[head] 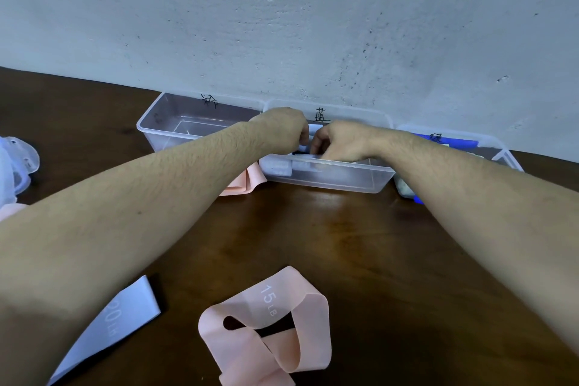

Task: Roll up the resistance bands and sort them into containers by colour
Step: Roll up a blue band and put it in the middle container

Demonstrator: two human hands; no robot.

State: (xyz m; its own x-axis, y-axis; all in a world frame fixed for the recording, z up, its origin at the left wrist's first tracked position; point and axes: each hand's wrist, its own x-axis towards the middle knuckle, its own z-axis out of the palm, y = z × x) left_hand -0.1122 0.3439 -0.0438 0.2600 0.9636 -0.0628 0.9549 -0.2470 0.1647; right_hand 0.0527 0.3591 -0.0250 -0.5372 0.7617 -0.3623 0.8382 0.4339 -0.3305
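Over the middle tub [329, 180], both my hands meet on a pale blue roll [314, 130].

The dark counter [360, 244] carries three clear tubs along the wall [282, 9]: the left tub [163, 128], the middle one and the right tub [507, 153], which holds something blue. A pink band [272, 332] marked 15 LB lies unrolled and twisted near me, a blue band [116, 323] marked 20 LB lies flat to its left, and another pink band [247, 182] sits folded just beside the middle tub's left corner. My left hand [282, 130] and right hand [338, 142] have their fingers curled, pinching the roll between them just above the rim. More pale blue rolls [277, 166] already lie inside that tub.
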